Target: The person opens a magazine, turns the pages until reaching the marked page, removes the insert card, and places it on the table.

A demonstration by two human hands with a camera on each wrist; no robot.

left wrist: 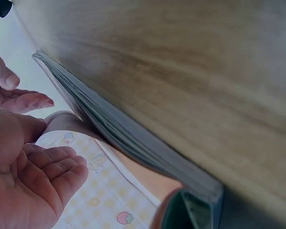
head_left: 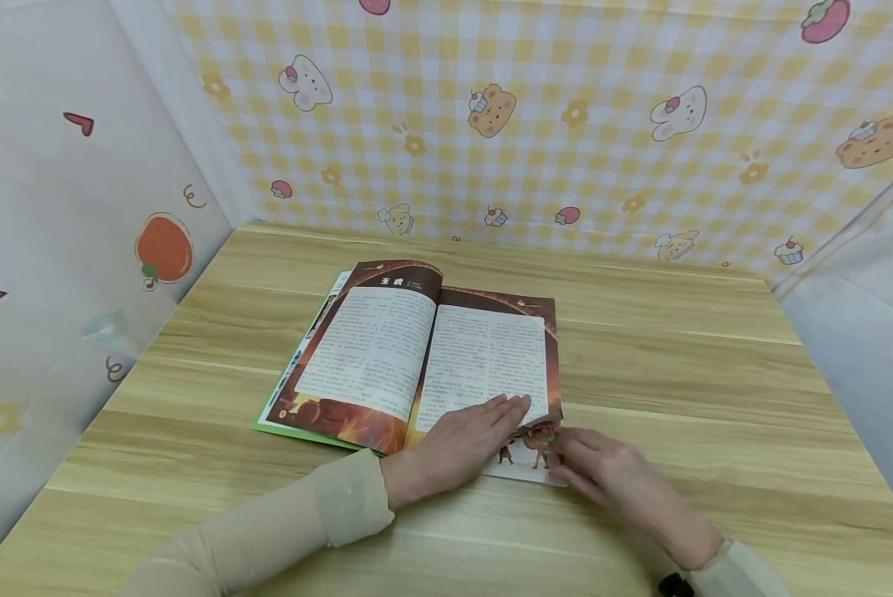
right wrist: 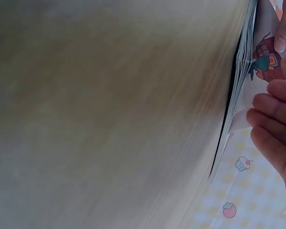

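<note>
An open magazine (head_left: 487,356) lies on the table. Its printed pages have dark red and orange borders. My left hand (head_left: 464,439) rests across the lower part of the right page, fingers nearly straight. My right hand (head_left: 618,477) is at that page's lower outer corner, where its bent thumb and forefinger appear to pinch the sheet. The bottom edge is raised, baring a white page with cartoon animals (head_left: 539,452). The right wrist view shows a drawn figure (right wrist: 267,62) beside fingers. In the left wrist view, fingers are beside a curled page (left wrist: 64,119).
Beneath everything is a wood-grain table (head_left: 677,373). A yellow checked cloth (head_left: 565,149) hangs behind it, and a white patterned cloth (head_left: 43,224) is at the left. A green cover edge (head_left: 312,439) sticks out under the left pages.
</note>
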